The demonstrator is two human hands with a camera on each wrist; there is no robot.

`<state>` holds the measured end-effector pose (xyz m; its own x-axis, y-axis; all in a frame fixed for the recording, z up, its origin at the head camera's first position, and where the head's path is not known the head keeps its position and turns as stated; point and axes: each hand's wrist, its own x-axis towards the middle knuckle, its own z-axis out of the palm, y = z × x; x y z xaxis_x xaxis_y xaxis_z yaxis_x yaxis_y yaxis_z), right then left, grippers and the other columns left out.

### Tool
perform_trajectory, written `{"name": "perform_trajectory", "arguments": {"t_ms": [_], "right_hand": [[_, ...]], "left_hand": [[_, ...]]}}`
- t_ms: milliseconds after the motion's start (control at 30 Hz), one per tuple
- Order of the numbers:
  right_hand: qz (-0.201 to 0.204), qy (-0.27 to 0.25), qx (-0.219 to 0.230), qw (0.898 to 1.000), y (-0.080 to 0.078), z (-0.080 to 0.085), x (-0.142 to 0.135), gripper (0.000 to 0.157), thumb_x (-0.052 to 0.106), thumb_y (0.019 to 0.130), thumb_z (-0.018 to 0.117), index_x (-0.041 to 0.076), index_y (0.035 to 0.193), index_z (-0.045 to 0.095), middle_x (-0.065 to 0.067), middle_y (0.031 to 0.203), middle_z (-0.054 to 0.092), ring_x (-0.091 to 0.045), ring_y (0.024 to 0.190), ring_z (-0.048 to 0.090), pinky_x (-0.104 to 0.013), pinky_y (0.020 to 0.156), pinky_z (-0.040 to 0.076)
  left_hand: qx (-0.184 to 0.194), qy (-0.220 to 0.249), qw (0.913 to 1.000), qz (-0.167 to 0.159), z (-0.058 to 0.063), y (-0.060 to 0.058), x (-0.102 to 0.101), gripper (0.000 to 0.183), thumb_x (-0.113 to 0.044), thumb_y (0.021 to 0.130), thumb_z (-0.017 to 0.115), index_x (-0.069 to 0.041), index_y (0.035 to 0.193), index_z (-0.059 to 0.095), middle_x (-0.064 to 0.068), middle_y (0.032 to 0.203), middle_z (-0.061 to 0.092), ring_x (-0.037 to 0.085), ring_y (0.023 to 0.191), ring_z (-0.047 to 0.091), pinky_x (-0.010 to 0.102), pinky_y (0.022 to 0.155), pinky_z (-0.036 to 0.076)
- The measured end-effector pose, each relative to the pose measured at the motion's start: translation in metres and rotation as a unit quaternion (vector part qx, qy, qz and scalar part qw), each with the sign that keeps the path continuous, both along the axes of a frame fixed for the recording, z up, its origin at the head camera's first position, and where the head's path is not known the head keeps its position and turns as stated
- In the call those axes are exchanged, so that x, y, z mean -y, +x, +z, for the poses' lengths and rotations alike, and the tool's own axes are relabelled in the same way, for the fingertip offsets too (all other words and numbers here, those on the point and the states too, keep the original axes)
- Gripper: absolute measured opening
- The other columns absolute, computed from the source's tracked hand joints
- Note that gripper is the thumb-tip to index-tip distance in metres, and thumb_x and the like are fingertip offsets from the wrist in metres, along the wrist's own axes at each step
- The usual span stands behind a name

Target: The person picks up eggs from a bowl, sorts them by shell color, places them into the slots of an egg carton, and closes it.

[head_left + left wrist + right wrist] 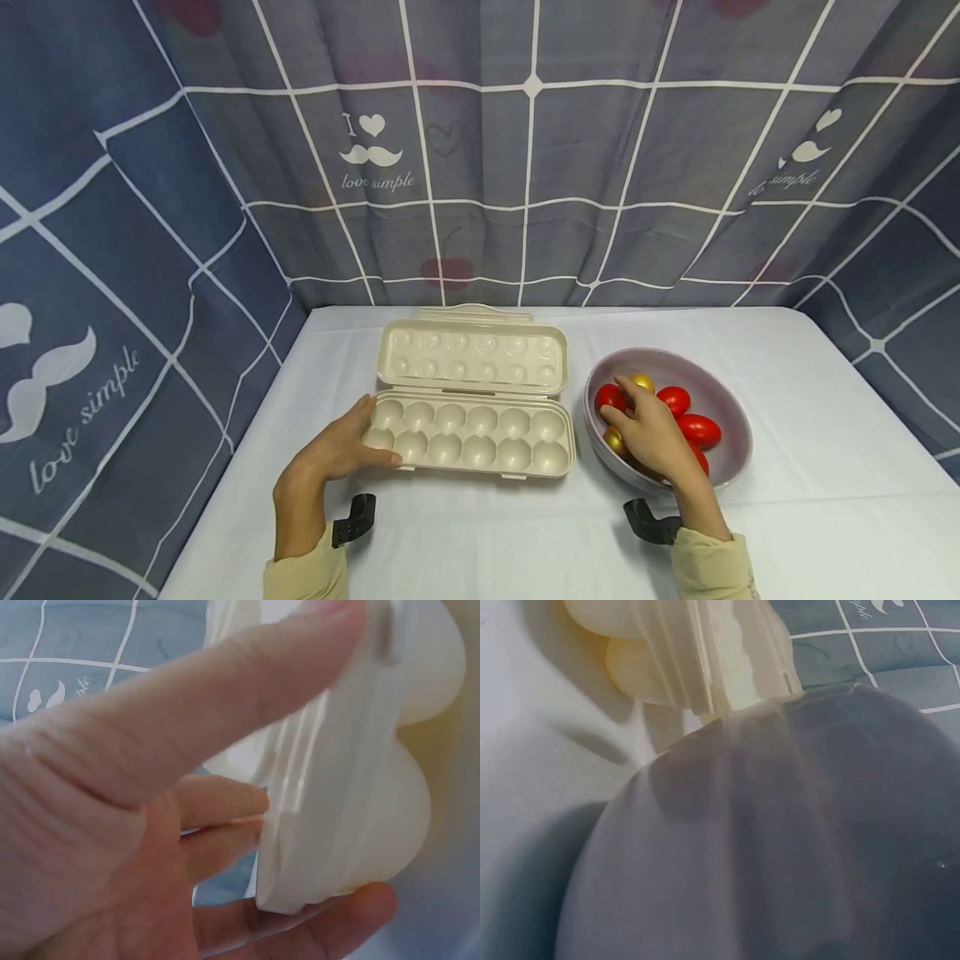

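Note:
A cream plastic egg carton [465, 433] lies with its lid [472, 357] folded back, two rows of round cups facing up. My left hand [337, 446] grips its left end; in the left wrist view the thumb [247, 675] lies over the near side and fingertips reach beneath. To the right stands a mauve bowl [731, 417] of glossy red and gold eggs. Inside it, my right hand [652, 429] has thumb and fingers about a red egg [609, 397] at the left side. A gold egg [615, 442] lies below the thumb. The right wrist view shows only the bowl's outside [727, 855] and the carton.
Other red eggs [699, 430] and a gold egg [642, 382] lie in the bowl. A white cloth [487, 542] covers the table. Dark checked curtains [480, 167] stand behind and at both sides. A black wrist mount [356, 518] sticks out near each sleeve.

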<state>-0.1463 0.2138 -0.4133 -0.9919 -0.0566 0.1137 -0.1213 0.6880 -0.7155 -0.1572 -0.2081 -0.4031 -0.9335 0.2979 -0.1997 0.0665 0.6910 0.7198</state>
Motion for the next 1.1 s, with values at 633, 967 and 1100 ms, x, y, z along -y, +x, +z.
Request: {"name": "perform_trajectory", "arguments": {"t_ms": [633,967,1100], "right_hand": [[0.026,0.068,0.008,0.997,-0.003,-0.003,0.010,0.053,0.010,0.092,0.067,-0.010,0.138,0.048,-0.030,0.134,0.053,-0.047,0.121,0.051,-0.063,0.101,0.036],[0.012,0.085,0.002,0.996,-0.003,-0.006,0.007,0.049,0.010,0.089,0.070,-0.006,0.133,0.056,-0.027,0.125,0.059,-0.045,0.113,0.055,-0.063,0.096,0.039],[-0.020,0.067,-0.007,0.998,-0.003,-0.004,0.005,0.047,0.018,0.088,0.073,-0.002,0.128,0.059,-0.019,0.108,0.065,-0.035,0.093,0.059,-0.055,0.084,0.046]], "left_hand": [[-0.025,0.012,0.9996,0.001,-0.010,-0.007,0.004,0.111,-0.025,0.073,0.087,0.014,0.150,0.017,0.034,0.155,0.018,0.050,0.141,0.019,0.061,0.112,0.018],[-0.069,0.078,0.9946,0.002,-0.032,-0.020,0.012,0.104,-0.025,0.076,0.085,0.004,0.154,0.023,0.025,0.156,0.026,0.043,0.142,0.024,0.060,0.112,0.016],[-0.059,0.073,0.9954,0.020,-0.034,-0.021,0.011,0.106,-0.029,0.077,0.084,0.003,0.155,0.019,0.024,0.159,0.020,0.041,0.145,0.016,0.058,0.114,0.012]]}}
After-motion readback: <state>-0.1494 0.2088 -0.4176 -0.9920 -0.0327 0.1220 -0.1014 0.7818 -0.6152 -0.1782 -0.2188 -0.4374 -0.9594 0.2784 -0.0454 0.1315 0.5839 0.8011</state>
